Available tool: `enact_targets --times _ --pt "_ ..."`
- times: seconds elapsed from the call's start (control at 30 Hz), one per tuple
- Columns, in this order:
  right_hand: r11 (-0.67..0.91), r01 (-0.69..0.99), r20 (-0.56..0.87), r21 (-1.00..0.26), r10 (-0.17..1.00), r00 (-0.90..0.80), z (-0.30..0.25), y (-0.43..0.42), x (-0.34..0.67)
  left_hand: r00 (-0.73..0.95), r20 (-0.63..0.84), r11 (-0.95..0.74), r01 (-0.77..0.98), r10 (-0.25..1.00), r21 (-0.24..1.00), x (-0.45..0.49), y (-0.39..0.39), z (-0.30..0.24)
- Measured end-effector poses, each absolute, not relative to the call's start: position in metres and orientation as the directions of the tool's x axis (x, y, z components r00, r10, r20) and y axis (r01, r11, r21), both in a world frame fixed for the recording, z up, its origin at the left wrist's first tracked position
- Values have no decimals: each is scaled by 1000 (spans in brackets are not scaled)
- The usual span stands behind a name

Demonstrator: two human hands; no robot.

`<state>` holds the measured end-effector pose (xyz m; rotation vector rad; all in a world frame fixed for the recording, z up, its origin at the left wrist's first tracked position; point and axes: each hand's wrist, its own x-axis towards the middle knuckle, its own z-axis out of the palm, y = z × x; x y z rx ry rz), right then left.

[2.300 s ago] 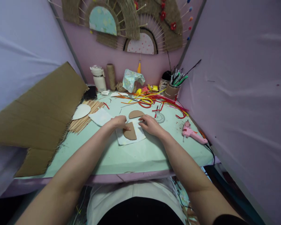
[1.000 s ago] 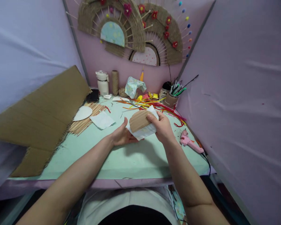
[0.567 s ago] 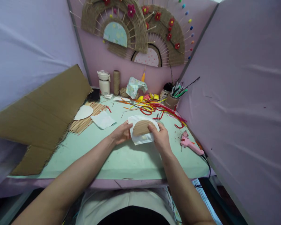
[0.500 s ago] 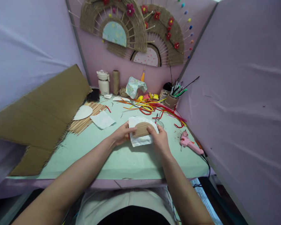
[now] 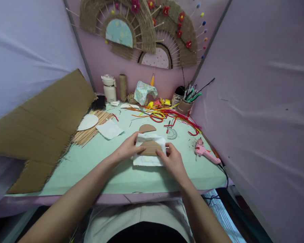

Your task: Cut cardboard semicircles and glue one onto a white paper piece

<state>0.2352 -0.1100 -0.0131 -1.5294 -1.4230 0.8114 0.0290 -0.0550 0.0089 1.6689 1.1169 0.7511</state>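
A brown cardboard half-circle (image 5: 150, 149) lies on a square of white cloth (image 5: 149, 162) in front of me. My left hand (image 5: 130, 145) pinches the left side, thumb on the cardboard and fingers at the cloth's edge. On the right, the thumb of my right hand (image 5: 172, 158) presses the cardboard's lower corner, its other fingers bent by the cloth's right edge. Just beyond the cloth, a second cardboard half-circle (image 5: 147, 128) rests on the table. A clear protractor (image 5: 171, 134) lies to the right of it.
A pink glue gun (image 5: 206, 153) with a cord lies at right. Large cardboard (image 5: 45, 125) leans at left beside thin sticks (image 5: 84, 136) and a cloth piece (image 5: 109, 129). Red-handled scissors (image 5: 157, 117) lie among coloured pipe cleaners (image 5: 178, 113). A white jar (image 5: 109, 89) stands behind.
Both hands have brought the cloth and cardboard lower and toward me, laying them flatter. The second half-circle and the protractor behind now show. The whole view has shifted slightly.
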Motion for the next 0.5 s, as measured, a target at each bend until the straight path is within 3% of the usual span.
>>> enact_targets --times 0.07,0.17,0.4,0.5 --pt "4 605 112 -797 984 140 -23 -107 235 306 -38 -147 559 951 816 30 -51 0" --pt "1 707 114 -707 987 113 -31 -104 236 248 -27 -167 724 968 670 31 -51 -11" --pt "14 718 77 -696 996 55 -27 -103 244 248 189 -307 857 950 415 33 -59 -9" --pt "33 698 86 -715 995 41 -24 -102 251 411 235 -473 776 881 416 40 -63 -7"
